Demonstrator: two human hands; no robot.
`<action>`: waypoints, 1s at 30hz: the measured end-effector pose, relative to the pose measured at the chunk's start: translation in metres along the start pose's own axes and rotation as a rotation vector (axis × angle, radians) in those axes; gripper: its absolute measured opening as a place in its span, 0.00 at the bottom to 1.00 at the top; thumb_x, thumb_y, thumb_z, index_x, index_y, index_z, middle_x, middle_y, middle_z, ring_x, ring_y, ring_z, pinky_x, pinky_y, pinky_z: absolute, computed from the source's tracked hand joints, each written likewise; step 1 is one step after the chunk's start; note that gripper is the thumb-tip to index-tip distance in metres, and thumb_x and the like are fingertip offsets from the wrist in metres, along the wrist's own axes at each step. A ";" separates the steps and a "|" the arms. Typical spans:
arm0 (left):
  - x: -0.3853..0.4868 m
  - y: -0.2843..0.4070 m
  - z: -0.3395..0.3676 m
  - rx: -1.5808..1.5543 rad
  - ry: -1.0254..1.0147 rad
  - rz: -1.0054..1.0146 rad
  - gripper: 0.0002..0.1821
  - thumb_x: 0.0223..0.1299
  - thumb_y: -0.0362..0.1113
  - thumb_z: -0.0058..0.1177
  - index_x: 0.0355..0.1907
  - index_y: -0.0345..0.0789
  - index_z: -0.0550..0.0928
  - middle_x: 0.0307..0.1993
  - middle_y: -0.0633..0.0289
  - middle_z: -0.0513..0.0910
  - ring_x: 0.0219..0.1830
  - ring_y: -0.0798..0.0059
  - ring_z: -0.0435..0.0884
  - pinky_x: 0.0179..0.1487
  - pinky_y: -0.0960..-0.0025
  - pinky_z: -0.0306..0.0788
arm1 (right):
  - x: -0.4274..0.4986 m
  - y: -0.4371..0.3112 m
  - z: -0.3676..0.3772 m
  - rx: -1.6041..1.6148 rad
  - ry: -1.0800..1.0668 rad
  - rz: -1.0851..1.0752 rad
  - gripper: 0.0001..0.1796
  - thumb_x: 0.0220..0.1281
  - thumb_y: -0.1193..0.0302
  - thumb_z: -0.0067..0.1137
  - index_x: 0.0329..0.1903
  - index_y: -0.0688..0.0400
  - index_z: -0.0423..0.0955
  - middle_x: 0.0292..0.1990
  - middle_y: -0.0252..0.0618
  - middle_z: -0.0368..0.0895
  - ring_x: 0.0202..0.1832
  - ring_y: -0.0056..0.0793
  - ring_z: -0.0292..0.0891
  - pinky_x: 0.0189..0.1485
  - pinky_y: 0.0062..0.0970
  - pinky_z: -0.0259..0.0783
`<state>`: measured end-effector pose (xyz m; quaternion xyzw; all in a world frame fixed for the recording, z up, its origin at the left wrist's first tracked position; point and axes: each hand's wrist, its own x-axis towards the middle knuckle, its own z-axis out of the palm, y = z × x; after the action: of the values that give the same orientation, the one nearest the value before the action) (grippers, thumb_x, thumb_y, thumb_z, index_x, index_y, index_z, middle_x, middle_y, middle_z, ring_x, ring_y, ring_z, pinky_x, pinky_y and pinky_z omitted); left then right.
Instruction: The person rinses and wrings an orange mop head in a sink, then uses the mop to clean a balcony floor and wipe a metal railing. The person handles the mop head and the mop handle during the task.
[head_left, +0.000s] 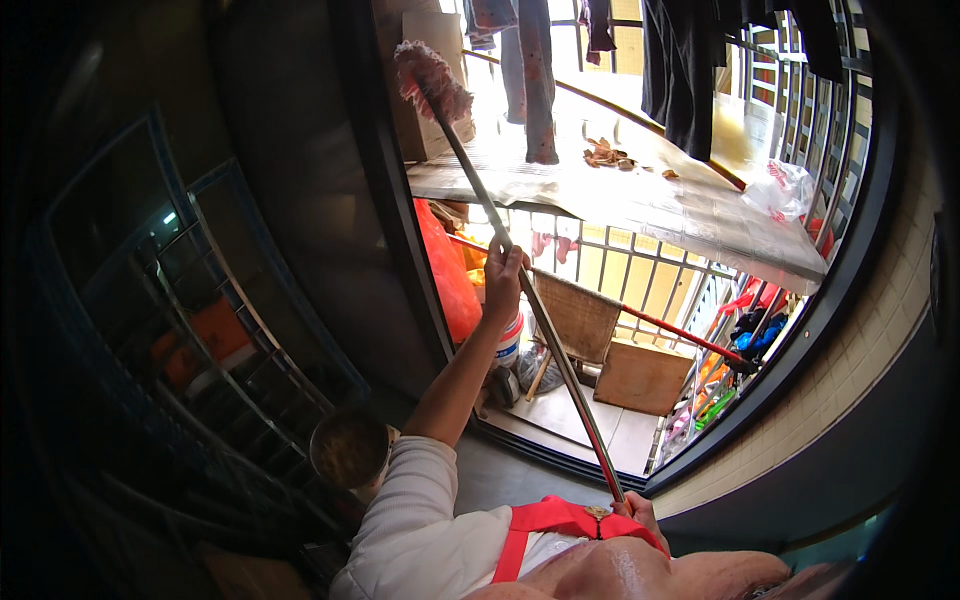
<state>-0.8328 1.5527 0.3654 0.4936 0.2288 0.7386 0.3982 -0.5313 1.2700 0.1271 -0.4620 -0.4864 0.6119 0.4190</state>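
Observation:
A long metal pole (551, 337) runs diagonally through the doorway, with a shaggy pink mop head (433, 79) at its raised far end. My left hand (504, 276) grips the pole around its middle, arm stretched out. Near my chest, my right hand (643, 514) is closed around the lower end, partly hidden by my body. The mop head is in front of a cardboard-coloured panel (442, 82) at the upper left of the opening; I cannot tell whether they touch.
Beyond the dark door frame (405, 172), a pale shelf (637, 199) holds dry leaves (606, 154) and a plastic bag (780, 189). Clothes (679, 75) hang above it. Below are a cloth (574, 315) on a red rod, a wooden board (643, 375) and a bucket (510, 341). A metal rack (240, 277) stands left.

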 end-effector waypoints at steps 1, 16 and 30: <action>0.008 0.000 -0.001 -0.006 -0.004 -0.005 0.15 0.63 0.30 0.40 0.53 0.36 0.65 0.20 0.71 0.68 0.20 0.88 0.64 0.23 0.82 0.59 | -0.002 0.004 -0.004 -0.004 0.014 0.017 0.11 0.59 0.67 0.57 0.30 0.61 0.70 0.19 0.27 0.70 0.21 0.13 0.61 0.22 0.18 0.58; 0.146 -0.018 -0.013 -0.151 -0.133 -0.040 0.03 0.65 0.34 0.39 0.35 0.40 0.69 0.20 0.71 0.69 0.16 0.89 0.62 0.17 0.84 0.55 | 0.039 -0.025 0.043 -0.426 0.422 -0.102 0.15 0.61 0.62 0.54 0.26 0.61 0.69 0.16 0.27 0.67 0.19 0.13 0.58 0.20 0.20 0.56; 0.214 -0.009 -0.027 -0.162 -0.238 0.021 0.05 0.67 0.35 0.38 0.37 0.39 0.69 0.21 0.70 0.71 0.15 0.88 0.61 0.16 0.82 0.54 | 0.066 -0.045 0.085 -0.501 0.549 -0.219 0.20 0.62 0.58 0.52 0.22 0.61 0.68 0.13 0.28 0.64 0.17 0.14 0.56 0.19 0.22 0.54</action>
<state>-0.8964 1.7337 0.4652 0.5462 0.1144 0.6952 0.4531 -0.6257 1.3233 0.1695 -0.6420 -0.5371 0.2791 0.4706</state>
